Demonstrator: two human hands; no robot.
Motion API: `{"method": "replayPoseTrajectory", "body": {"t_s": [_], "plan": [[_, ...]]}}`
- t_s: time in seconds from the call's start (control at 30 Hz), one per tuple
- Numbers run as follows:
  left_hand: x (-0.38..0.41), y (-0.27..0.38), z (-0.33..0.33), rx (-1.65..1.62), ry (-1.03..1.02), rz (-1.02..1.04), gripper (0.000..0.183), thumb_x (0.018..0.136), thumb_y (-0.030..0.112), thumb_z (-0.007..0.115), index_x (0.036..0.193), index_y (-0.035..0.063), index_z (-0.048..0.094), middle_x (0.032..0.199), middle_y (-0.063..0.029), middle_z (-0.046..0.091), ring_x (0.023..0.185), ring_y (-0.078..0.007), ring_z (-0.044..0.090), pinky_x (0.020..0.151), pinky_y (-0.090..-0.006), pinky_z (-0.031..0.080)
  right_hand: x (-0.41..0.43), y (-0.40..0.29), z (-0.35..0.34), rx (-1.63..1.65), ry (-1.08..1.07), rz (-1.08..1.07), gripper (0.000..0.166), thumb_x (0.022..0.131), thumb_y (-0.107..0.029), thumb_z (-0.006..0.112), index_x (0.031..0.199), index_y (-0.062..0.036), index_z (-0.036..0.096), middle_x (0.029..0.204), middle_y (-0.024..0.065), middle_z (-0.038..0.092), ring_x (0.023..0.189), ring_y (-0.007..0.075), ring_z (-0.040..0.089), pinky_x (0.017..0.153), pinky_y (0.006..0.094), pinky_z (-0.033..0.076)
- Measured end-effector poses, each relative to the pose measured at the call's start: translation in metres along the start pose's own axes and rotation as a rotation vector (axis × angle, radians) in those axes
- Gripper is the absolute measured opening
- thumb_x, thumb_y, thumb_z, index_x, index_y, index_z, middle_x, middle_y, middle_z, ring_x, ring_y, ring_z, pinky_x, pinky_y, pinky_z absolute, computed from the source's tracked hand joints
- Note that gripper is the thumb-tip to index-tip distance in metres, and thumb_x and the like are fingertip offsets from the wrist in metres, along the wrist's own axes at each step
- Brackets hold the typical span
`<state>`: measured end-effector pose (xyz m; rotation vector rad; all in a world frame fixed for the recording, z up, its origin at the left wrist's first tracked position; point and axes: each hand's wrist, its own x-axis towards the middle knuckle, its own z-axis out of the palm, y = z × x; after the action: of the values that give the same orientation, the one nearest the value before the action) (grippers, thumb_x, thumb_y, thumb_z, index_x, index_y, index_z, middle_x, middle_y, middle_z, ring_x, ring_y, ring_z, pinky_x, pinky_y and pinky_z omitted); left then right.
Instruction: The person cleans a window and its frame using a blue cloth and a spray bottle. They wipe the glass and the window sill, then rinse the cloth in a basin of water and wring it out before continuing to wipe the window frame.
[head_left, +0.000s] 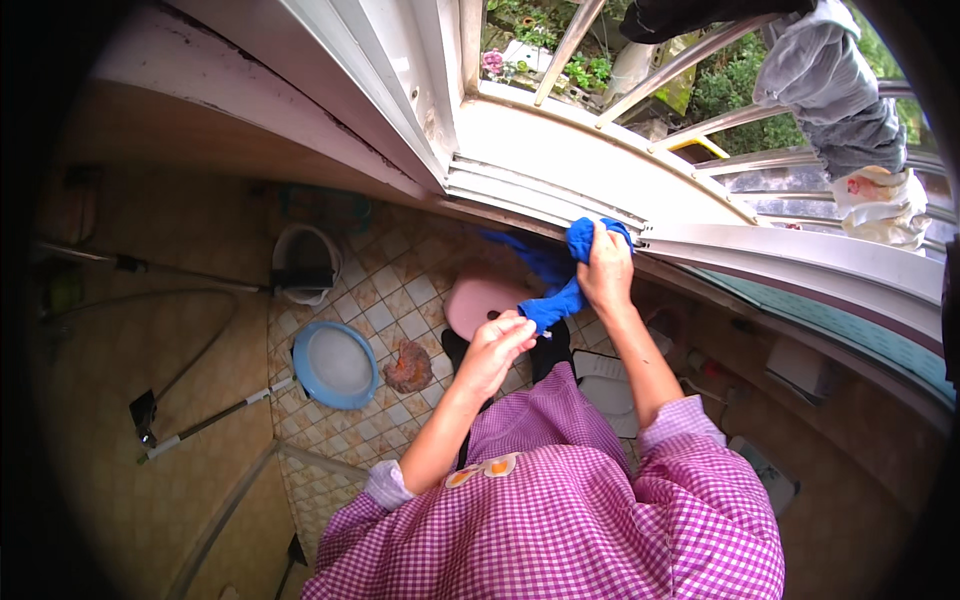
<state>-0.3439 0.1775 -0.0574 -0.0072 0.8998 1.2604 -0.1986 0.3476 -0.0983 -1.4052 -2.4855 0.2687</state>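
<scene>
A bright blue cloth (556, 306) is stretched between my two hands just inside the open window. My right hand (606, 271) grips its bunched upper part close to the window track (525, 196). Lower and to the left, my left hand (496, 346) pinches the other end between thumb and fingers. Another blue stretch of fabric hangs blurred below the sill; whether it belongs to the same cloth, I cannot tell. Beneath my hands stands a pink plastic stool (478, 301), partly covered by them.
Metal window bars (660, 67) curve outside, with grey garments (817, 67) draped over them. A sliding window sash (795, 262) lies to the right. On the tiled floor are a blue basin (336, 365), a bucket (306, 264) and a brown shaggy object (409, 367). Poles (217, 416) lean at left.
</scene>
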Motion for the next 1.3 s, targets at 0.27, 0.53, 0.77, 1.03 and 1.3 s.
{"method": "replayPoseTrajectory", "body": {"t_s": [0.27,0.53,0.77,1.03,1.3], "plan": [[-0.016,0.035,-0.037,-0.026,0.268,0.128,0.01,0.087,0.01,0.057,0.093,0.0027,0.058,0.089,-0.0048,0.06,0.086,-0.0146,0.058,0.078,-0.0289,0.047,0.082,-0.159,0.085,-0.188,0.102,-0.225,0.023,0.07,-0.005,0.054,0.092,0.0024,0.055,0.068,0.0093,0.054,0.064,0.0227,0.051,0.063,0.0356,0.042],[-0.001,0.025,-0.025,0.034,0.193,0.051,0.01,0.087,0.01,0.058,0.093,0.0019,0.059,0.091,-0.0028,0.058,0.084,-0.012,0.057,0.076,-0.0253,0.046,0.001,0.011,0.002,-0.06,0.013,-0.199,0.041,0.07,0.001,0.053,0.11,0.0051,0.05,0.089,0.0193,0.058,0.082,0.0333,0.057,0.071,0.0402,0.048],[0.007,-0.014,0.023,0.193,0.018,-0.02,0.015,0.085,0.014,0.061,0.082,-0.0008,0.06,0.084,0.0018,0.047,0.074,-0.0071,0.05,0.069,-0.0198,0.041,-0.004,0.007,0.004,-0.338,0.111,-0.04,0.021,0.071,-0.004,0.054,0.091,0.0,0.056,0.073,0.0107,0.05,0.071,0.0261,0.051,0.064,0.0371,0.041],[-0.013,0.003,-0.032,0.073,0.297,-0.001,0.006,0.085,0.011,0.06,0.084,0.0055,0.061,0.085,0.0004,0.057,0.079,-0.0097,0.056,0.074,-0.0243,0.047,0.054,-0.092,0.055,0.132,0.24,-0.315,0.036,0.069,-0.01,0.054,0.104,0.0009,0.054,0.083,0.0108,0.054,0.08,0.0254,0.053,0.073,0.0365,0.042],[0.001,-0.001,-0.013,0.076,0.265,0.112,0.008,0.085,0.01,0.06,0.089,0.0027,0.061,0.088,-0.0027,0.059,0.08,-0.0124,0.057,0.073,-0.0264,0.046,0.009,0.009,0.009,-0.057,0.137,-0.321,0.017,0.076,-0.008,0.051,0.09,-0.0016,0.058,0.076,0.013,0.059,0.067,0.0281,0.058,0.059,0.0407,0.047]]}}
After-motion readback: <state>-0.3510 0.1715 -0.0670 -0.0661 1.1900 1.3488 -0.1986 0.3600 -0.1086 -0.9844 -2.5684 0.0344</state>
